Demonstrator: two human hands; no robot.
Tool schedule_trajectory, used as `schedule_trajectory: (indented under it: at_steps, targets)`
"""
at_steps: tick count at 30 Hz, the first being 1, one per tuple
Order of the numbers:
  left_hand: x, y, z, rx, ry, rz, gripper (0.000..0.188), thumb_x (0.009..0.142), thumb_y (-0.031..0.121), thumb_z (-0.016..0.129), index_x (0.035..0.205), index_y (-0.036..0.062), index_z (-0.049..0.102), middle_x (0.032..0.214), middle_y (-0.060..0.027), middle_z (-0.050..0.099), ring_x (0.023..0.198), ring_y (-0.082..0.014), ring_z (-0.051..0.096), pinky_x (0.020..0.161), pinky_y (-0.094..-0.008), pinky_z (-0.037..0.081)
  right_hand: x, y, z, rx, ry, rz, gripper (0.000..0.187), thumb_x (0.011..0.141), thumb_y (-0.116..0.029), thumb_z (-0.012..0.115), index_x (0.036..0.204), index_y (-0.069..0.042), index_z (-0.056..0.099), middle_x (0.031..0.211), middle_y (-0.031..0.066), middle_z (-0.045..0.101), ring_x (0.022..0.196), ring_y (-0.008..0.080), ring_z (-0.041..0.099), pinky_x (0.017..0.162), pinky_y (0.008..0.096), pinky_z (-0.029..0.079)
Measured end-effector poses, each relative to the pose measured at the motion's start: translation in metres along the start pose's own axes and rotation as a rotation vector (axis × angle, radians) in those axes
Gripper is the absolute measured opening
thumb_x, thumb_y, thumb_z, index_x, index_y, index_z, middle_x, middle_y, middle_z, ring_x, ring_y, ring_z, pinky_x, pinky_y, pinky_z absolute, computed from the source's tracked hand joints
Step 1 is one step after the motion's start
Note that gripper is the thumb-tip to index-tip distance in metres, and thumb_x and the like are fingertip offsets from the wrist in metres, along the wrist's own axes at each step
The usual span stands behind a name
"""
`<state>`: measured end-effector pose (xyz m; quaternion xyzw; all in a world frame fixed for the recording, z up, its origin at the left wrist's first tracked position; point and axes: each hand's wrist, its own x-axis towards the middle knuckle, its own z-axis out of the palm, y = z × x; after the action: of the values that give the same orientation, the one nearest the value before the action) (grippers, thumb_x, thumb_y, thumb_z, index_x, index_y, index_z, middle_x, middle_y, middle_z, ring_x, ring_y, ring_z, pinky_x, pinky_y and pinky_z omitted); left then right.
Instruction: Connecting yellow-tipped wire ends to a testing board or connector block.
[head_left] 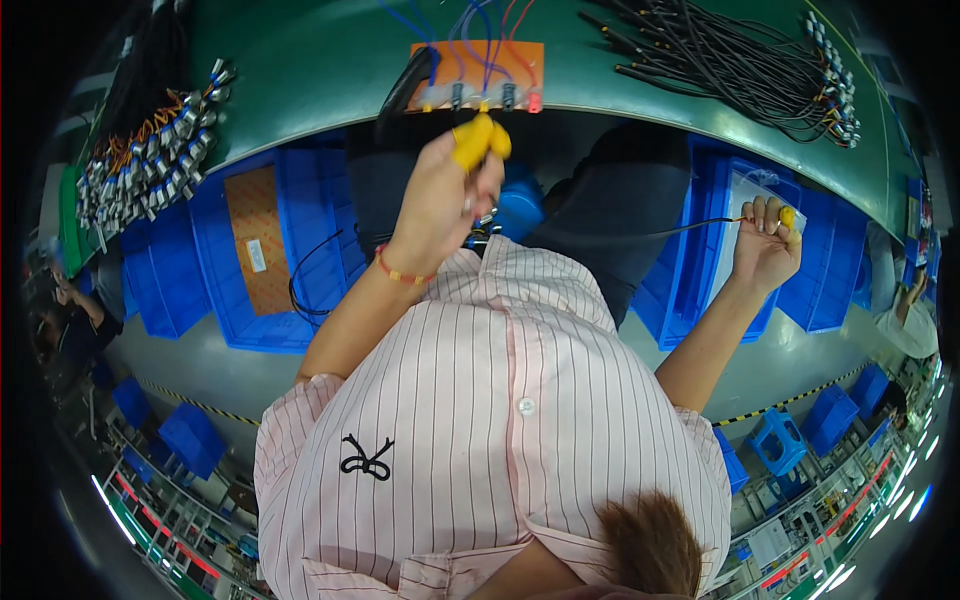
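Observation:
My left hand (450, 195), with yellow finger covers on its fingertips, is raised just below the front edge of an orange test board (480, 62). Its fingers are closed and slightly blurred; small metallic parts show beside them, but what they grip cannot be made out. Off to the right, my right hand (768, 245) is closed on the end of a thin black cable (690, 227), where short coloured wires show. It also wears a yellow finger cover. The cable runs leftward over my lap, its other end hidden near my left hand.
On the green table (300, 60), black cables with metal connectors (150, 160) hang at the left. Another bundle of black cables (730, 75) lies at the right. Blue, red and purple wires (487, 20) lead into the board. Blue bins (230, 320) stand under the table edge.

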<state>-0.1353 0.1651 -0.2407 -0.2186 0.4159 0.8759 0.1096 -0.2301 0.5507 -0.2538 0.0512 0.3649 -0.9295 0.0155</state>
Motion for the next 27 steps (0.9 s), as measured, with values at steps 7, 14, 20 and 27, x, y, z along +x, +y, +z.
schedule_trajectory:
  at_steps: [7,14,20,27]
  targets:
    - [-0.024,-0.005,0.023,0.136,-0.156,0.016,0.030,0.102,0.027,0.046,0.100,-0.0005,0.057,0.063,-0.0061,0.056,0.044,-0.0053,0.042,0.044,-0.0188,0.043,0.008,-0.036,0.004,-0.026,-0.061,-0.082,0.017,0.066,-0.010,0.055,0.080,-0.002,0.057,0.069,0.0053,0.038,0.069,0.0172,0.032,0.069,0.0309,0.029]
    - [0.044,0.040,0.095,0.183,-0.401,0.383,0.038,0.101,0.018,0.045,0.129,-0.0062,0.046,0.111,-0.0178,0.061,0.092,-0.0221,0.063,0.081,-0.0329,0.055,0.088,-0.130,0.005,-0.048,-0.162,-0.285,0.029,0.057,-0.010,0.055,0.084,0.002,0.056,0.068,0.0066,0.038,0.069,0.0186,0.033,0.072,0.0340,0.028]
    - [0.058,0.036,0.082,0.468,-0.346,0.340,0.043,0.097,0.013,0.049,0.137,-0.0034,0.044,0.127,-0.0169,0.057,0.112,-0.0262,0.061,0.092,-0.0354,0.052,0.179,-0.161,-0.025,0.076,-0.103,-0.262,0.042,0.052,-0.015,0.050,0.088,0.007,0.051,0.067,0.0101,0.036,0.069,0.0205,0.033,0.073,0.0367,0.029]
    - [-0.005,0.004,-0.014,0.679,-0.173,-0.024,0.024,0.097,0.010,0.053,0.115,-0.0019,0.064,0.102,-0.0092,0.069,0.094,-0.0126,0.063,0.087,-0.0260,0.050,0.246,-0.160,-0.037,0.001,-0.056,-0.233,0.039,0.060,-0.020,0.043,0.085,0.011,0.047,0.068,0.0129,0.034,0.067,0.0232,0.033,0.074,0.0413,0.030]
